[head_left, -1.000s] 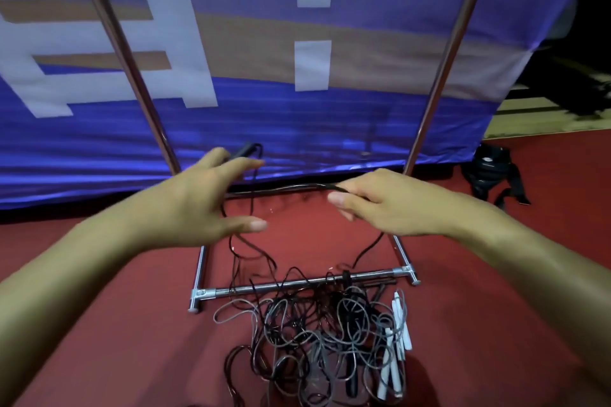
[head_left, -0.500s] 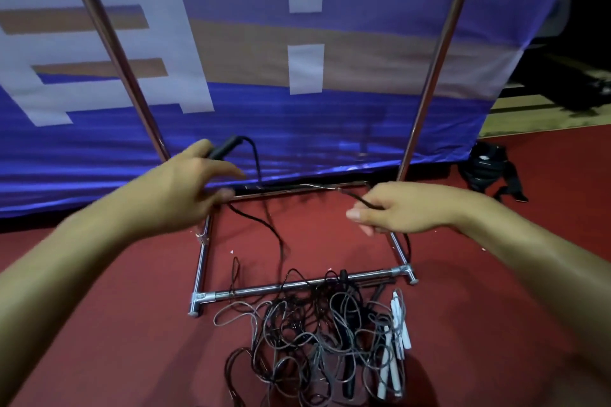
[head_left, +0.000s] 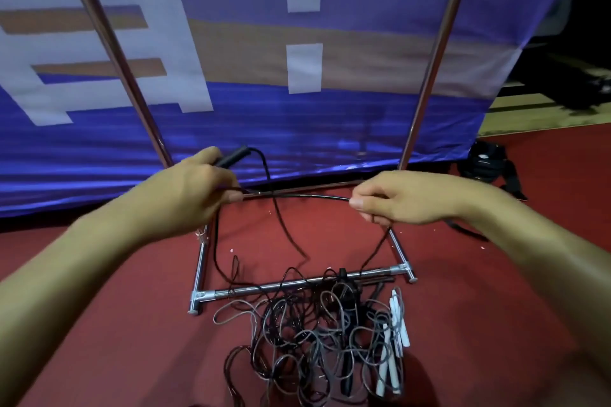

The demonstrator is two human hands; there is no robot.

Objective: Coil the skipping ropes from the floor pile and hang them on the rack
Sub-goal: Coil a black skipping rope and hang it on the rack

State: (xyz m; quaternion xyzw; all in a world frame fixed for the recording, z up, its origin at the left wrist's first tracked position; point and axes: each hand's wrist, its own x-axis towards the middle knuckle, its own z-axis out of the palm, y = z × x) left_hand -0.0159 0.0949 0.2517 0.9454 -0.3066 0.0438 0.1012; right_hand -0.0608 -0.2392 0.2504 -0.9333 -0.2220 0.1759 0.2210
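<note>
- My left hand is curled round the black handle of a skipping rope; the handle's tip pokes out past the thumb, toward the banner.
- The same hand also pinches the black cord at the fingertips, so it is holding both handle and cord.
- My right hand is closed on the cord as well, pinching it at thumb and forefinger, level with the left hand and well apart from it.
- Between the two hands the cord runs in a nearly straight, slightly bowed line above the floor.
- From the handle a second length of cord loops down behind that line toward the pile; another length drops from under my right hand to the same pile.
- The pile of tangled black and grey ropes lies on the red floor, just in front of the rack's near base bar, with some loops draped over that bar.
- Several white handles lie at the pile's right edge.
- The rack's two chrome uprights rise on either side of my hands and run out of the top of the view.
- Behind the rack hangs a blue banner with white and tan shapes.
- A black bag sits on the floor at the right, beyond my right forearm.
</note>
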